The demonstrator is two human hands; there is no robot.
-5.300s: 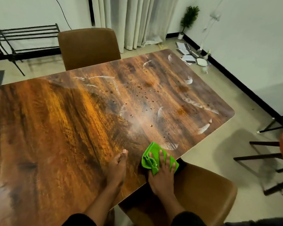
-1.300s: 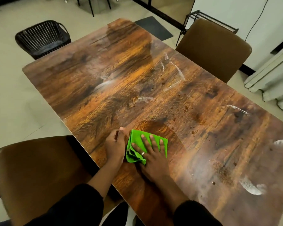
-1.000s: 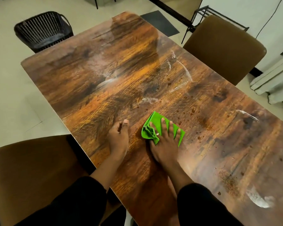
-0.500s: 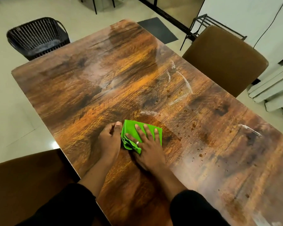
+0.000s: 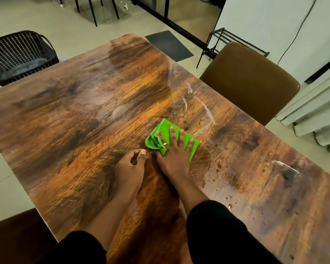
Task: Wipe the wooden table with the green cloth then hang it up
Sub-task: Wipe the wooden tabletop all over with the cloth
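The right end of the table (image 5: 84,121) was cut off by the frame, and both arms left the picture in black sleeves (image 5: 217,235). Part of the green cloth (image 5: 166,130) was hidden under the right hand (image 5: 172,157). The cloth was bright green and folded flat, with a bunched left edge. It lay near the middle of the tabletop. The right hand pressed it down with straight, spread fingers. The left hand (image 5: 131,168) rested on the wood just beside the cloth, fingers loosely bent, holding nothing. There were one cloth and three chairs: a brown chair (image 5: 250,82) across the table, a second brown chair (image 5: 13,239) cut off at lower left, and a black chair (image 5: 21,56). White streaks (image 5: 206,111) and small drops (image 5: 218,165) marked the wood.
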